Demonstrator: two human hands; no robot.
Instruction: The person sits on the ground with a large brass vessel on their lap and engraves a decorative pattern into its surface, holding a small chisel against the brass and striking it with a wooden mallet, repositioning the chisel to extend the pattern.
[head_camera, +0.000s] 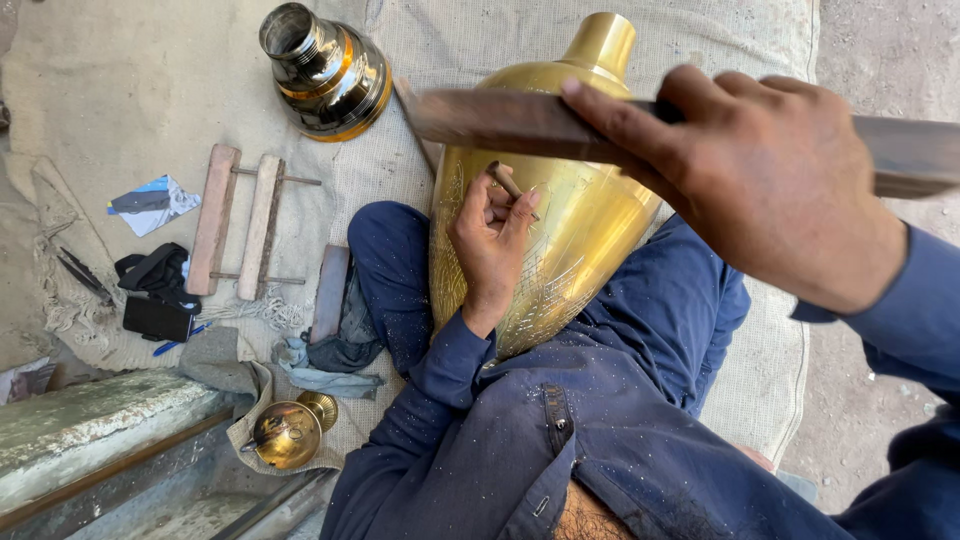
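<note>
A floor-level metalworking workshop: the person sits on a burlap mat (140, 90) spread over bare ground, with brass vessels (326, 72) around, wooden blocks (212, 220) and hand tools (80, 275) lying loose, and metal filings speckling the blue work trousers (640, 400).

Brass vase (585, 215) glossy, finely engraved; wooden bar (520, 122) matt; burlap mat (130, 90) rough.

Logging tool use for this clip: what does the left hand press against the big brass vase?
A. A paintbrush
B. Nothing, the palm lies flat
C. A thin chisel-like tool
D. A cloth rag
C: the left hand pinches a thin chisel-like tool with its tip on the engraved brass vase, while the right hand holds a flat bar raised above it.
</note>
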